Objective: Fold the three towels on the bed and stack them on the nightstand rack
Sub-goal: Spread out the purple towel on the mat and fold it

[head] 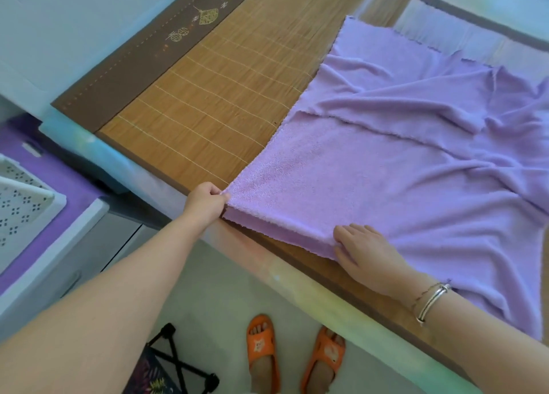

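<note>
My left hand (pixel 205 202) pinches the near-left corner of the purple towel (pixel 371 185) on the bed mat (pixel 208 102); my right hand (pixel 365 254) lies open, pressing the near edge. I should align edges before creasing.

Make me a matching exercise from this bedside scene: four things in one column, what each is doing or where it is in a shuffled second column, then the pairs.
Things:
1. left hand
2. right hand
3. purple towel
4. white rack

States:
A. lies partly folded on the bamboo mat
B. stands at the far left, nothing stacked on the part in view
C. pinches the towel's near-left corner
D. rests flat, palm down, on the towel's near edge

Pairs: 1-C, 2-D, 3-A, 4-B
</note>
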`<act>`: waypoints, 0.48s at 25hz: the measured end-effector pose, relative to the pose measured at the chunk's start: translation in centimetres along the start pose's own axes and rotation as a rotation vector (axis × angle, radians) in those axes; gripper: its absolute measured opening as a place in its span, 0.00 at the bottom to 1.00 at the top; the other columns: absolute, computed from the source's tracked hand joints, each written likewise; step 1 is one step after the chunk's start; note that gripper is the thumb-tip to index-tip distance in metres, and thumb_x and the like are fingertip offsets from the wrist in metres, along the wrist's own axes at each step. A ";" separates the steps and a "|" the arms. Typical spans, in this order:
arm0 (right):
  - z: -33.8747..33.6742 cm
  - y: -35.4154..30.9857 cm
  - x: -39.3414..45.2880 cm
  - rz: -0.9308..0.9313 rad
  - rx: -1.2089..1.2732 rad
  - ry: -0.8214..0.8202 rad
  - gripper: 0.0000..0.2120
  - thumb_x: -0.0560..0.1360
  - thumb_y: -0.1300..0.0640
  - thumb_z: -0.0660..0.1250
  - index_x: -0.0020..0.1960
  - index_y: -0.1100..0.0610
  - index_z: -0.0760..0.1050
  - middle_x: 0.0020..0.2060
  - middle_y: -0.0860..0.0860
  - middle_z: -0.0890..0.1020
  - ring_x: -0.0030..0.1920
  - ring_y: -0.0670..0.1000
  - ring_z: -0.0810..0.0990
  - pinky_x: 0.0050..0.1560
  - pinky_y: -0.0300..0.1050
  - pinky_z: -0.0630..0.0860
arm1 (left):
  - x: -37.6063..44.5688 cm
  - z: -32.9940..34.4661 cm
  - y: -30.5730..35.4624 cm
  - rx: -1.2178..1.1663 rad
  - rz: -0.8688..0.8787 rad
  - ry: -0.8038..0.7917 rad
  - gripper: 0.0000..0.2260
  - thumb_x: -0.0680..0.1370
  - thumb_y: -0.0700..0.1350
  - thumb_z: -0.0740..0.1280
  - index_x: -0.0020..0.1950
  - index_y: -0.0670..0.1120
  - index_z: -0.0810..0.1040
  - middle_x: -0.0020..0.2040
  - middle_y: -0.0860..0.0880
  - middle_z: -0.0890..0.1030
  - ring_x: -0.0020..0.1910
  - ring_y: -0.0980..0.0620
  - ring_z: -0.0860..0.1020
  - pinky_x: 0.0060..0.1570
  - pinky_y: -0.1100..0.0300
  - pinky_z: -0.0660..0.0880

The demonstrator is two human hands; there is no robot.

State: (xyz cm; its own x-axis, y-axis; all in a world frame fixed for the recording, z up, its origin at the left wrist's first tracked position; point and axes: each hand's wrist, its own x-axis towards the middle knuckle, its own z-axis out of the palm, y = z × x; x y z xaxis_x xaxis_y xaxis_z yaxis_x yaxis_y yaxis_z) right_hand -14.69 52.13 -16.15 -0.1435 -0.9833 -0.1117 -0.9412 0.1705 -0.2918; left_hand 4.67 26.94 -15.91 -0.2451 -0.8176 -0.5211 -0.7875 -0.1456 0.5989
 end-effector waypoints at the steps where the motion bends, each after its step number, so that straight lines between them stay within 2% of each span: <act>1: 0.2 -0.5 -0.2 -0.023 -0.012 -0.009 0.06 0.74 0.53 0.53 0.39 0.50 0.58 0.31 0.47 0.71 0.34 0.53 0.71 0.36 0.46 0.64 | 0.0 -0.1 -0.2 0.059 0.016 -0.008 0.11 0.78 0.44 0.65 0.37 0.47 0.68 0.38 0.50 0.75 0.42 0.47 0.73 0.36 0.58 0.66; 3: 1.4 -1.0 -0.7 -0.030 -0.067 -0.019 0.05 0.71 0.54 0.55 0.39 0.50 0.58 0.31 0.47 0.72 0.34 0.52 0.72 0.34 0.45 0.66 | 0.0 0.1 -1.1 0.211 0.052 -0.035 0.12 0.78 0.45 0.65 0.36 0.47 0.67 0.37 0.50 0.73 0.43 0.46 0.73 0.36 0.57 0.66; 5: 3.1 -1.0 -1.1 0.007 -0.159 -0.050 0.04 0.65 0.55 0.57 0.39 0.51 0.62 0.32 0.47 0.73 0.33 0.53 0.75 0.31 0.44 0.67 | 0.0 0.7 -2.2 0.351 0.104 -0.043 0.11 0.78 0.46 0.65 0.36 0.49 0.68 0.42 0.49 0.75 0.47 0.43 0.75 0.43 0.55 0.70; 6: 3.8 -1.1 -1.2 0.033 -0.202 -0.056 0.07 0.62 0.57 0.59 0.40 0.52 0.64 0.33 0.48 0.74 0.34 0.54 0.75 0.31 0.44 0.68 | -0.2 1.0 -2.5 0.409 0.143 -0.021 0.10 0.77 0.47 0.66 0.38 0.49 0.69 0.46 0.47 0.76 0.50 0.42 0.75 0.47 0.53 0.71; 8: 4.7 -1.4 -1.6 0.091 -0.226 -0.041 0.15 0.58 0.60 0.65 0.42 0.53 0.64 0.35 0.49 0.74 0.35 0.55 0.75 0.32 0.45 0.67 | -0.8 1.4 -2.4 0.504 0.226 0.088 0.05 0.76 0.45 0.67 0.46 0.46 0.72 0.52 0.45 0.74 0.53 0.39 0.73 0.51 0.49 0.71; 9: 4.8 -1.5 -2.0 0.130 -0.217 -0.017 0.17 0.57 0.61 0.66 0.43 0.53 0.63 0.35 0.49 0.73 0.36 0.56 0.74 0.33 0.47 0.66 | -1.2 1.8 -2.0 0.546 0.281 0.151 0.08 0.75 0.43 0.68 0.50 0.45 0.72 0.54 0.44 0.73 0.54 0.39 0.72 0.51 0.48 0.70; 12: 4.4 -0.8 -4.3 0.249 -0.191 0.073 0.15 0.58 0.60 0.64 0.44 0.54 0.65 0.38 0.50 0.71 0.39 0.57 0.72 0.39 0.48 0.60 | -2.7 3.4 0.4 0.626 0.524 0.180 0.13 0.73 0.38 0.67 0.56 0.44 0.71 0.56 0.45 0.71 0.54 0.41 0.69 0.52 0.52 0.67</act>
State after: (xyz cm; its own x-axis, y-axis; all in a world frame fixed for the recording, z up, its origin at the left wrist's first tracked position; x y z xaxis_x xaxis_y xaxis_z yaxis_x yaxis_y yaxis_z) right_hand -12.03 56.47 -19.61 -0.3918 -0.9160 -0.0866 -0.9137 0.3984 -0.0798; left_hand 3.08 30.95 -16.36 -0.6148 -0.7774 -0.1327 -0.7785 0.5712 0.2603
